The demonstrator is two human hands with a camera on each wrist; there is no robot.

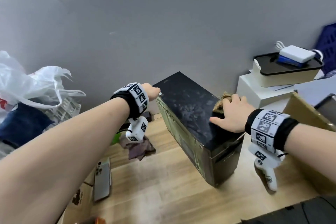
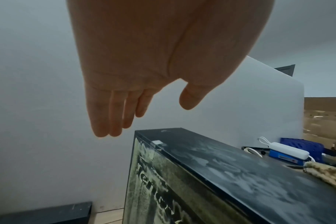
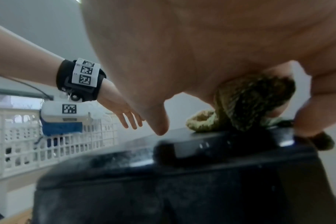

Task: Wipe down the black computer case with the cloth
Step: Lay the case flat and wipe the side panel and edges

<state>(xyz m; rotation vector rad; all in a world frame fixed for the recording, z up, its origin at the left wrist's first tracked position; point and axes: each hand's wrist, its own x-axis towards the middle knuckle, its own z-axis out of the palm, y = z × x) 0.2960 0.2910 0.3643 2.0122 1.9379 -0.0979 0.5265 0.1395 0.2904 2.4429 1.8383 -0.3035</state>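
The black computer case (image 1: 189,112) is stood upright on the wooden table (image 1: 163,192), close to the grey wall, with its dusty, smeared top panel turned upward. A brownish cloth (image 1: 221,102) is bunched on the right edge of that top panel. It is pressed down by the right hand (image 1: 231,114), whose fingers (image 3: 307,121) are curled over it and onto the case's edge, so the cloth is gripped between palm and panel; the thumb is stretched out to the left across the top.

The left hand (image 2: 136,63) is held in the air by the far left corner of the case. Its fingers (image 2: 113,115) are seen straight and together, the thumb slightly apart, and nothing is held in them. Whether the corner is touched cannot be told; in the left wrist view a gap is seen between fingertips and case.

To the left, a white plastic bag (image 1: 27,82) is draped over a white lattice basket (image 1: 63,109). A crumpled purplish rag (image 1: 140,149) and a phone (image 1: 101,180) are lying on the table left of the case. At the far right, a white power bank (image 1: 296,53) is placed on a black-lidded cream box (image 1: 285,72).
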